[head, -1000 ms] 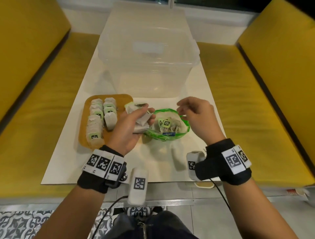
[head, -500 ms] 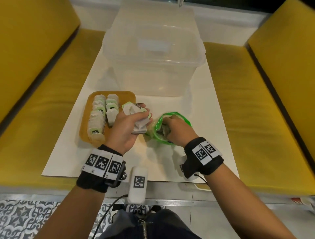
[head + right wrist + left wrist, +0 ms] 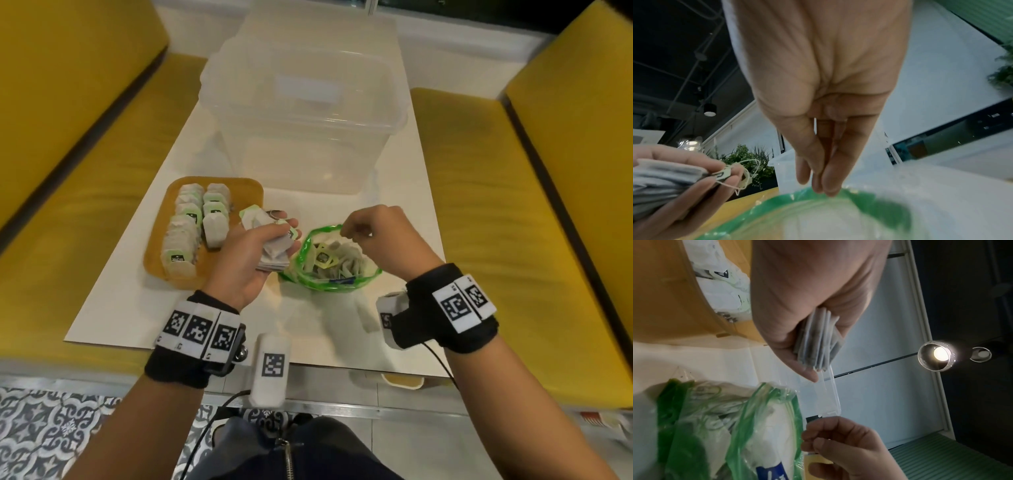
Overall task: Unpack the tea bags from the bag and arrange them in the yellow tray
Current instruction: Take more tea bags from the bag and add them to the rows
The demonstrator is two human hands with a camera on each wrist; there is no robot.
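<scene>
L hand (image 3: 255,253) grips a stack of tea bags (image 3: 274,251) betw. yellow tray (image 3: 156,260) & green bag (image 3: 329,263). R hand (image 3: 383,240) over bag mouth, fingertips pinched together; holding anything? Can't tell. Advice: pick 1 bag by its tag, lift slow so strings don't snag.

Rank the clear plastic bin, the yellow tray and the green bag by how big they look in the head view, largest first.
1. clear plastic bin, by far the largest.
2. yellow tray.
3. green bag, slightly smaller than the tray; it lies a little nearer the camera, and the hands hide part of both, so this order is unsure.
</scene>
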